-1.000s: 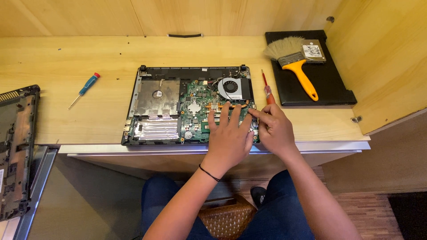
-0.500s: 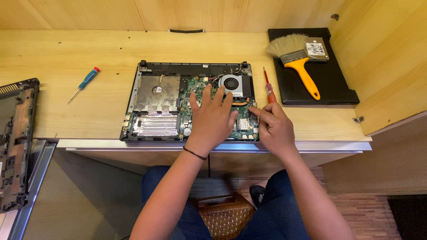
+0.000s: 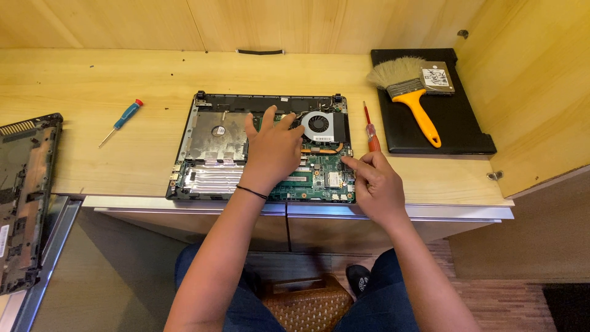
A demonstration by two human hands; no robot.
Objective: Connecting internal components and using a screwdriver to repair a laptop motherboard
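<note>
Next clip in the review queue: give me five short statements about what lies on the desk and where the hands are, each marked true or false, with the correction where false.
1. The left hand rests on the circuit board of the opened laptop base. True.
2. The right hand holds the red screwdriver. False: that screwdriver lies on the wooden desk beside the laptop base, and the right hand touches the board's near right corner.
3. A blue-handled screwdriver lies left of the laptop base. True.
4. The paintbrush has a green handle. False: the handle is orange-yellow.
5. The paintbrush lies on a black panel at the right of the desk. True.
</note>
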